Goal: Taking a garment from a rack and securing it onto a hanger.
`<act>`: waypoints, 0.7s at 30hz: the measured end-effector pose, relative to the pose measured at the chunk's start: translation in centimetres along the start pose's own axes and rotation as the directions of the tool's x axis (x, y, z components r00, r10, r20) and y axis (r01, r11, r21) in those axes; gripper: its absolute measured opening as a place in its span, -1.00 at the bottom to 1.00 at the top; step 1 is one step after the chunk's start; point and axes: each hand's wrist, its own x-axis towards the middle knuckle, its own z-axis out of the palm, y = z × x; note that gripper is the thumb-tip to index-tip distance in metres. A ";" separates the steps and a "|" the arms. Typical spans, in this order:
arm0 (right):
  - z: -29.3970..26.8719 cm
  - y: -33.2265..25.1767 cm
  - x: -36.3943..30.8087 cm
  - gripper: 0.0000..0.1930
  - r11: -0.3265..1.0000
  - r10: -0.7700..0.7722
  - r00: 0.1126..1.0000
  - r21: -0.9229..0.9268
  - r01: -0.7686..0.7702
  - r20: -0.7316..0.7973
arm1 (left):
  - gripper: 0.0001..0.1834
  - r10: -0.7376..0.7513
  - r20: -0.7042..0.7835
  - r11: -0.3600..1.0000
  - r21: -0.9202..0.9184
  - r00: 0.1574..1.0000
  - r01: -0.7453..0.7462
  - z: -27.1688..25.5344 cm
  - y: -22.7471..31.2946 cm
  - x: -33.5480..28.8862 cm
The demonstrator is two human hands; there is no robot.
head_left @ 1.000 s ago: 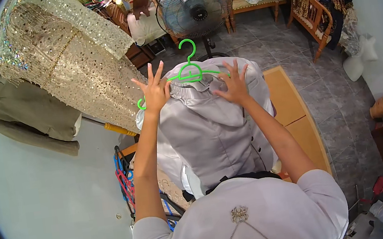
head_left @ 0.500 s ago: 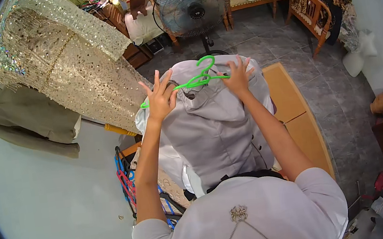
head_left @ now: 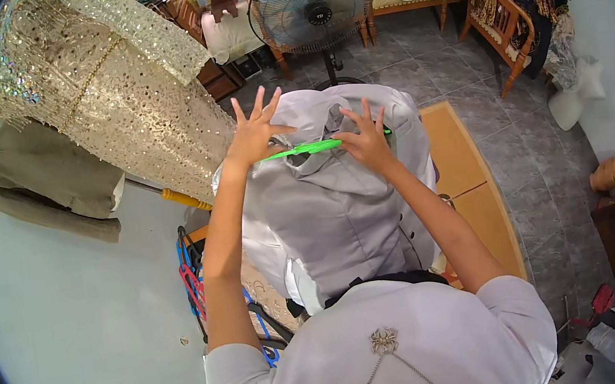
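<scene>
A light grey buttoned garment (head_left: 327, 224), perhaps a vest or jacket, lies in front of me over other pale cloth. At its neckline is a bright green clothes hanger (head_left: 311, 148), seen nearly edge-on, its hook not distinguishable. My left hand (head_left: 254, 141) grips the hanger's left part low between the fingers, while the upper fingers spread upward. Holding the right part is my right hand (head_left: 365, 142), with thumb and finger pinched and the others raised. A bit of green shows beyond the right hand; the hanger's ends are partly hidden by cloth and fingers.
A standing fan (head_left: 315, 12) is straight ahead. On the left hang a sequined gown (head_left: 116, 93) and an olive jacket (head_left: 41, 173). Coloured hangers (head_left: 192, 281) hang beside my left arm. A brown board (head_left: 468, 171) lies right of the garment; a wooden chair (head_left: 508, 33) stands beyond.
The green hanger has tilted, so its hook no longer stands up in view. My right hand has moved slightly left and down, my left hand slightly up. Both keep hold.
</scene>
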 end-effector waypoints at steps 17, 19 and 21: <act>1.3 -4.6 -3.8 -0.75 0.993 -0.105 0.994 0.061 0.104 0.017 | -0.65 -0.319 -0.005 0.858 0.423 0.948 0.290 5.3 -3.3 0.5; 0.9 -4.7 -3.8 -0.74 0.992 -0.117 0.993 0.044 0.116 0.016 | -0.67 -0.386 -0.090 0.818 0.426 0.918 0.386 5.0 -3.7 0.7; 0.3 -4.6 -3.7 -0.74 0.987 -0.145 0.989 0.066 0.145 -0.003 | -0.69 -0.484 -0.121 0.797 0.348 0.867 0.494 4.4 -4.2 0.4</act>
